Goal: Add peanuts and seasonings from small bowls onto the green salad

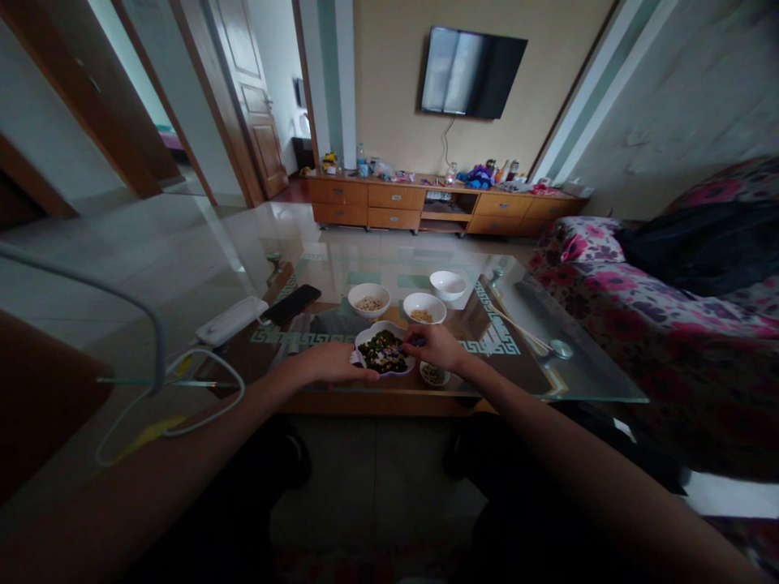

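Note:
A white scalloped dish [365,336] of mixed dark and pale bits, which look like beans or seeds, sits near the front edge of the glass table. My left hand [338,362] grips its left side, thumb along the near rim. My right hand [433,345] is closed in a pinch over the dish's right side; what lies between the fingertips is too small to name. Just below that hand stands a small bowl [434,374] of dark and pale bits. Behind the dish are a white bowl [369,301] with pale bits and another white bowl [424,308] with yellowish ones.
A third white bowl [448,285] stands farther back. To the left lie a black phone [294,305] and a white power strip [231,321] with cables. Chopsticks [522,328] rest on the right of the glass table [584,381]. A flowered sofa [657,324] stands at the right.

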The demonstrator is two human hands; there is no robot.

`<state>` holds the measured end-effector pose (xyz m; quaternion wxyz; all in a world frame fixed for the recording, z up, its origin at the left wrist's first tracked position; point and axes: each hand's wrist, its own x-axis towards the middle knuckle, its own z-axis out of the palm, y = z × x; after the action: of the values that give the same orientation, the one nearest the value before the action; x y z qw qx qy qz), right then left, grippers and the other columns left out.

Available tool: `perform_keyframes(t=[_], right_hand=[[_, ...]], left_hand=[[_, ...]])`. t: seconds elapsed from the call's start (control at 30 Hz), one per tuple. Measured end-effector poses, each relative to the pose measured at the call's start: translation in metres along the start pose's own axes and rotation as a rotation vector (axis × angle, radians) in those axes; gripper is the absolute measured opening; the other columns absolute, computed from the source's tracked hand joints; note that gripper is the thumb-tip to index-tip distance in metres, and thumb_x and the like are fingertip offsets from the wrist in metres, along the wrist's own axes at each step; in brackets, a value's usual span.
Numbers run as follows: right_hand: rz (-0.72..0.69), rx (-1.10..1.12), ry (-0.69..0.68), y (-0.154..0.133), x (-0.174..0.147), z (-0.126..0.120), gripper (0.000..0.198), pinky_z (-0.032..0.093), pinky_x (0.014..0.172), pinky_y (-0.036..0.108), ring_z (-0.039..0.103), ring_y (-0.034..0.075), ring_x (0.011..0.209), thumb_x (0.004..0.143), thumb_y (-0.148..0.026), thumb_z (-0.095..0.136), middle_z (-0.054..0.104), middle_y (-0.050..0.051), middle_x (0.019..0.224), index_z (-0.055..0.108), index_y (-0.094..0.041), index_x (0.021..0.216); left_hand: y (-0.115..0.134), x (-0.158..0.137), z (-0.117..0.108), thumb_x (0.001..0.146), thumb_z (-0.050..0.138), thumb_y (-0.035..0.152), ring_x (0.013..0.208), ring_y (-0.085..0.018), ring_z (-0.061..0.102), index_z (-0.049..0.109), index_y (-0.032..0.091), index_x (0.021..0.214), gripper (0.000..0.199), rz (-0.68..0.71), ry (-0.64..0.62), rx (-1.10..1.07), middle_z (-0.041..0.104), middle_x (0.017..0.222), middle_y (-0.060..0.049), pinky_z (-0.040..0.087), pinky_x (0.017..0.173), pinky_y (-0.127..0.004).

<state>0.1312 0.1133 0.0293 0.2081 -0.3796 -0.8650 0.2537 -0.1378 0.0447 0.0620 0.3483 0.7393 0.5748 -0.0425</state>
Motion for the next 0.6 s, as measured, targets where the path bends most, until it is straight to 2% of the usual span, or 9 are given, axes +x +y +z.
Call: perform_keyframes(t=[0.17,0.37,0.6], right_hand=[[0.001,-0.014,-0.025,0.001,0.000,0.000,0.003,0.053,0.072,0.032,0.070,0.018,0.078,0.088,-0.022,0.071,0.078,0.005,0.089,0.074,-0.021,0.087],[-0.029,-0.117,-0.033,-0.001,-0.001,0.000,0.003,0.049,0.068,0.032,0.066,0.018,0.074,0.088,-0.024,0.070,0.076,0.003,0.086,0.072,-0.022,0.088],[-0.060,-0.153,-0.025,-0.009,0.000,0.000,0.004,0.047,0.068,0.031,0.065,0.017,0.073,0.090,-0.025,0.068,0.075,0.003,0.084,0.072,-0.022,0.089]], left_hand=[[-0.003,0.002,0.002,0.077,0.058,0.088,0.062,-0.022,0.066,0.067,0.020,0.121,0.081,0.007,-0.010,-0.005,0.073,0.099,-0.010,0.050,0.054,-0.030],[-0.004,0.004,0.004,0.078,0.058,0.086,0.069,-0.022,0.065,0.068,0.021,0.123,0.079,0.028,0.027,0.035,0.073,0.099,-0.012,0.052,0.066,-0.031],[-0.001,0.002,0.002,0.081,0.057,0.084,0.060,-0.021,0.064,0.067,0.021,0.123,0.076,0.030,-0.011,0.015,0.073,0.095,-0.010,0.052,0.062,-0.033]])
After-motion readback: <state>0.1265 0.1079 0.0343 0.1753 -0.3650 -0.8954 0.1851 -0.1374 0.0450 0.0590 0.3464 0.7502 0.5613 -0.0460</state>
